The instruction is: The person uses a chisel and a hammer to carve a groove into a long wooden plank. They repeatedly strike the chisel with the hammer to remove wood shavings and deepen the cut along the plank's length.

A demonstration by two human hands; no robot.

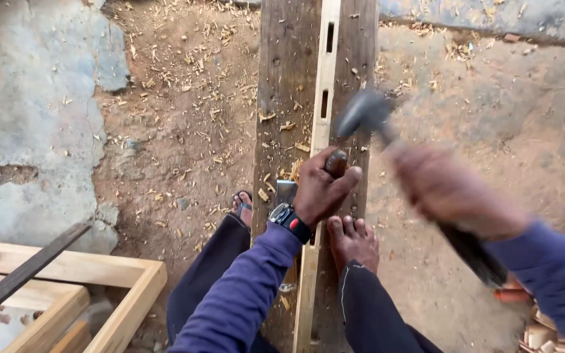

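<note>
The left hand (320,189) sits at the centre of the view, its fingers wrapped tight round the wooden handle of a chisel (335,162) set upright on a pale wood strip (318,131). That strip, cut with narrow slots, lies along a dark plank (286,78) running from 12 to 6 o'clock. At 3 o'clock the right hand (449,189) has its fingers closed round the shaft of a hammer (364,112), the head raised just above the chisel at about 1 o'clock.

The judgement here: a glancing blow could land on the left thumb and knuckles, which sit just below the chisel's butt. A bare foot (353,238) presses on the plank right beside the strip, so a slipped blade or dropped hammer would threaten the toes.

The hammer and right hand are smeared by motion, so the head's shape is probably a plain steel one, no more. The chisel's blade is hidden behind the left hand. A wooden frame (125,287) at 8 o'clock is cut off by the edge.
</note>
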